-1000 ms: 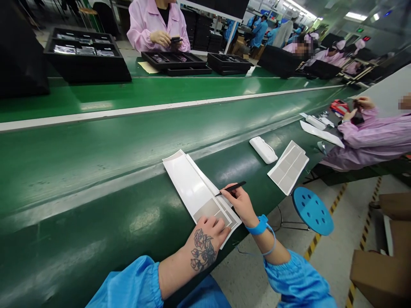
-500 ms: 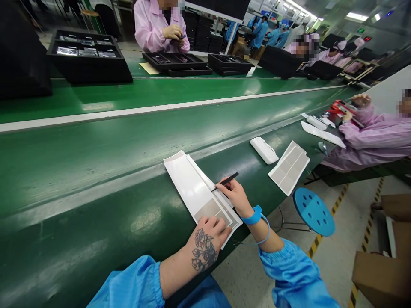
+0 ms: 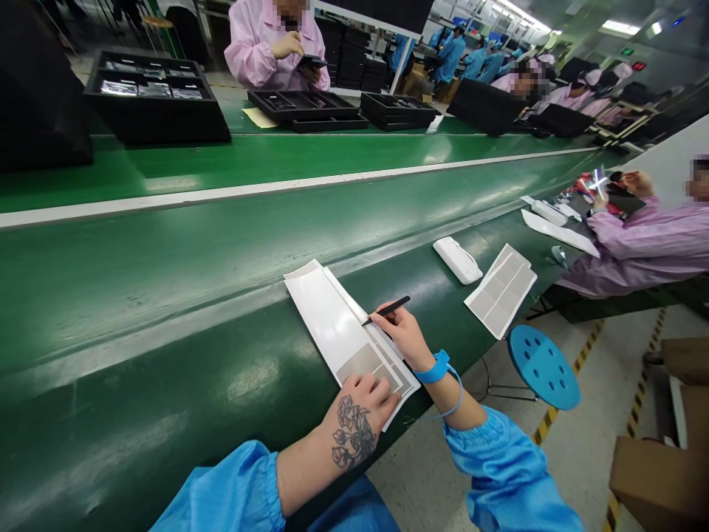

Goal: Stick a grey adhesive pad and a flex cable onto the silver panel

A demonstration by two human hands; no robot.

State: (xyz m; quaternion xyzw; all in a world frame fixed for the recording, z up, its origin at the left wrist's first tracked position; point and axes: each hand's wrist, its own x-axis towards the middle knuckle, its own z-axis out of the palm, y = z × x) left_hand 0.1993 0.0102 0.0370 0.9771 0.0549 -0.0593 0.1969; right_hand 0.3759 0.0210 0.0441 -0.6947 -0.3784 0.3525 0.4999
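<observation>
At six o'clock, left hand (image 3: 360, 417) rests on glossy white-and-grey rectangular sheets (image 3: 324, 310), fingers loosely spread — right hand (image 3: 408, 340) pinches slim black pointed tool (image 3: 396, 304) — probably edge-work, needs steady pressure next.

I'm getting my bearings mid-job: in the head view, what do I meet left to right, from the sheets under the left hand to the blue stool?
White sheets → right hand with a slim black tool → white case → grey-patterned sheets → blue stool.
</observation>
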